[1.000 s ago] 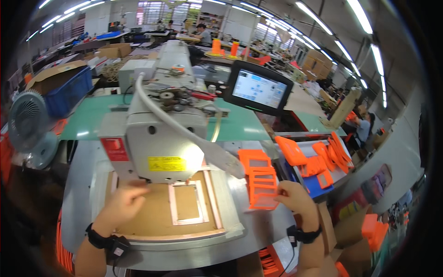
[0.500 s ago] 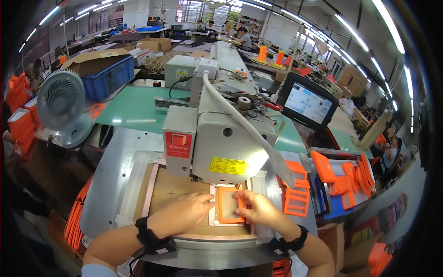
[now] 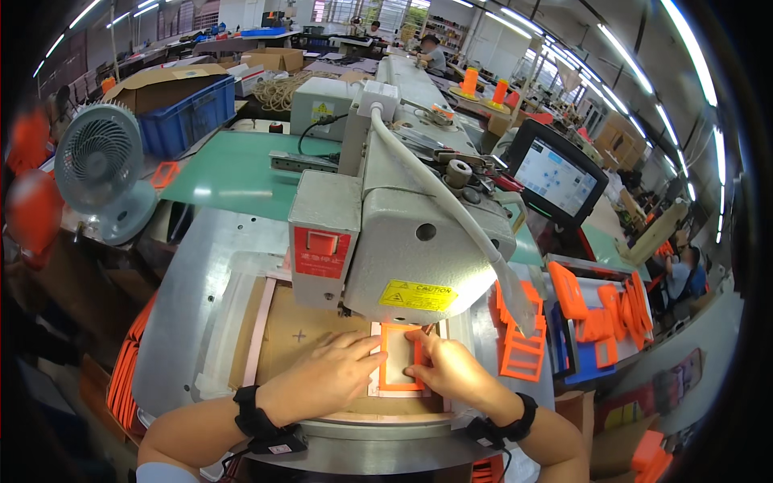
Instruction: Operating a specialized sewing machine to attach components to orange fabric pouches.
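Observation:
My left hand (image 3: 330, 374) lies with extended fingers on the brown template board (image 3: 294, 338), fingertips at the left edge of an orange rectangular piece (image 3: 401, 386). My right hand (image 3: 451, 374) presses on that piece's right side, thumb and forefinger apart. The piece lies flat inside a pink-edged recess, under the grey sewing machine head (image 3: 415, 249), whose lamp lights the right side. The board sits on a steel plate (image 3: 177, 322).
More orange pieces (image 3: 522, 354) lie to the right, beside a blue tray (image 3: 584, 366) of orange parts. A touchscreen (image 3: 555, 173) stands behind them. A fan (image 3: 97, 161) and blue crate (image 3: 189, 117) are at left. Co-workers (image 3: 684, 274) sit farther off.
My right hand has moved left from the pile onto the board, bringing an orange piece into the recess. My left hand has moved right to its edge. The view has shifted.

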Motion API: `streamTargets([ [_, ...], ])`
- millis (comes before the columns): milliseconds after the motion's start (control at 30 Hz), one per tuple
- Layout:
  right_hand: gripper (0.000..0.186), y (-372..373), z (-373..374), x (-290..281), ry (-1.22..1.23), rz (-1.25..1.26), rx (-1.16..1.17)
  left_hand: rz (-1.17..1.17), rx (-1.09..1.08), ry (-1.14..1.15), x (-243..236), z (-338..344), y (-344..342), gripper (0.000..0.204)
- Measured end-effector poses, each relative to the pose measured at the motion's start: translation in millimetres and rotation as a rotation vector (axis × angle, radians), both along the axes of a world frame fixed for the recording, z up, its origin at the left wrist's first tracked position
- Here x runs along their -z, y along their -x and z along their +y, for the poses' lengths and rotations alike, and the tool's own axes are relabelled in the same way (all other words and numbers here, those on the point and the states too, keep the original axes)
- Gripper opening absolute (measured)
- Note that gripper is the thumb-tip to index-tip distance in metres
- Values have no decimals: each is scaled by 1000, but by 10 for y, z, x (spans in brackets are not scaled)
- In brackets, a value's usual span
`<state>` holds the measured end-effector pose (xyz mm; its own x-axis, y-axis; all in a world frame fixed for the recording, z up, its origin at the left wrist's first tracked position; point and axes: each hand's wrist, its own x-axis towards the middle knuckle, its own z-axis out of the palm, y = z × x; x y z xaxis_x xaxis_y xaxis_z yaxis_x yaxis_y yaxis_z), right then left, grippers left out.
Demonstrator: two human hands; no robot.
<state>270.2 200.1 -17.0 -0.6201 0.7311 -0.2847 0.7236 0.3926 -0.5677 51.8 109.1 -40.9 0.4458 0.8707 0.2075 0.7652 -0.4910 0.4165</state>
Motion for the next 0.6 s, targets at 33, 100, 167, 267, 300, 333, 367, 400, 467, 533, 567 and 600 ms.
streamTargets([
  [33, 55, -22, 5, 55, -24, 16, -12, 14, -13, -21, 3, 10, -35, 45],
  [100, 56, -30, 5, 107, -90, 6, -60, 48, -41, -61, 5, 19, -91, 47],
  [167, 55, -11, 21, 116, -174, -56, -123, 95, -76, -71, 21, 42, -121, 48],
  [267, 51, -60, 58, 8, -383, -89, -208, 124, -105, -99, 28, 68, -162, 49],
  [300, 41, -140, 100, 109, -479, 26, -193, 126, -113, -113, 20, 72, -169, 49],
  [333, 40, -199, 124, 87, -451, 40, -183, 115, -107, -121, 9, 82, -165, 49],
  [367, 39, -247, 166, 84, -418, 53, -179, 104, -107, -123, 17, 94, -157, 49],
  [400, 38, -277, 204, 82, -386, 66, -174, 92, -106, -126, 22, 107, -154, 49],
  [467, 34, -291, 216, 67, -398, 97, -201, 87, -107, -107, 13, 110, -161, 50],
  [533, 27, -276, 238, 122, -513, 189, -234, 89, -99, -103, 0, 115, -166, 51],
  [567, 25, -266, 245, 138, -535, 166, -246, 89, -93, -106, -2, 109, -167, 51],
  [600, 23, -253, 258, 141, -558, 144, -257, 90, -88, -109, 3, 111, -168, 52],
])
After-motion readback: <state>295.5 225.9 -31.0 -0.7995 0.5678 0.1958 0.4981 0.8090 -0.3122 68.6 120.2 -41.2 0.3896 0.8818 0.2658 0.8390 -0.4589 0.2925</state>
